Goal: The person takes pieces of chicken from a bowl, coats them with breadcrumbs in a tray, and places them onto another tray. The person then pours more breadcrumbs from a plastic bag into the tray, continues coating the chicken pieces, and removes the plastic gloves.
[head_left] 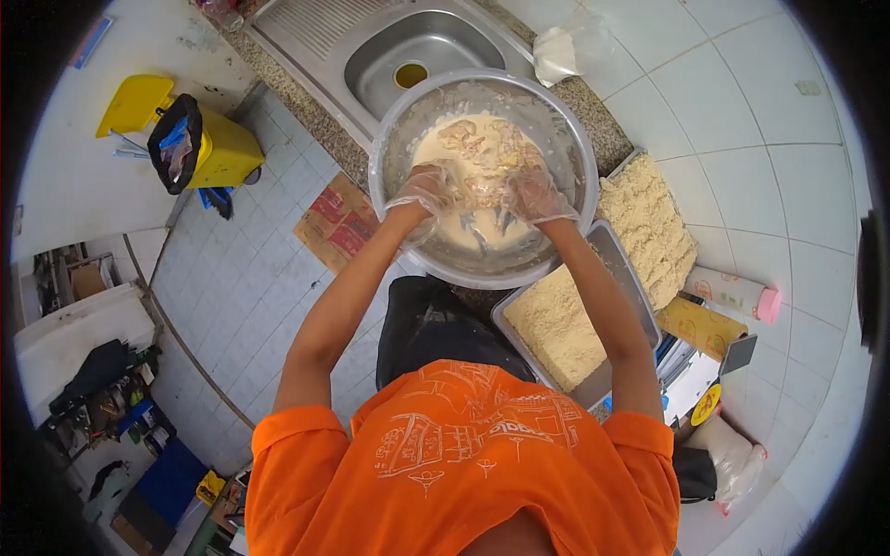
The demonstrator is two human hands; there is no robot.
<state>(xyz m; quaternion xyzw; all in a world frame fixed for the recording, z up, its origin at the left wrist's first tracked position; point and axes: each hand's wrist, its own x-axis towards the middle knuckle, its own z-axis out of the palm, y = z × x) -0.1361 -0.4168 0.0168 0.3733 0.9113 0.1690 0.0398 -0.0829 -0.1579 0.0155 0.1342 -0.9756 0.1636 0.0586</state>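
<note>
A large grey bowl [483,276] holds creamy, pale batter [449,229] with several coated pieces of what looks like raw meat [487,144] in it. My left hand [428,189], in a clear plastic glove, reaches into the bowl at its left side, with the fingers partly sunk in the batter. On the right side my right hand [538,193], gloved the same way, is down among the pieces. The fingertips of both hands are hidden by batter and wrinkled plastic, so whether they grip anything does not show.
A steel sink [362,56] lies behind the bowl. Trays of yellowish crumbs [553,324] stand at the right, beside the tiled wall. A white plastic bag [555,56] is at the back. A yellow bin [227,148] and flattened cardboard [336,222] are on the floor at left.
</note>
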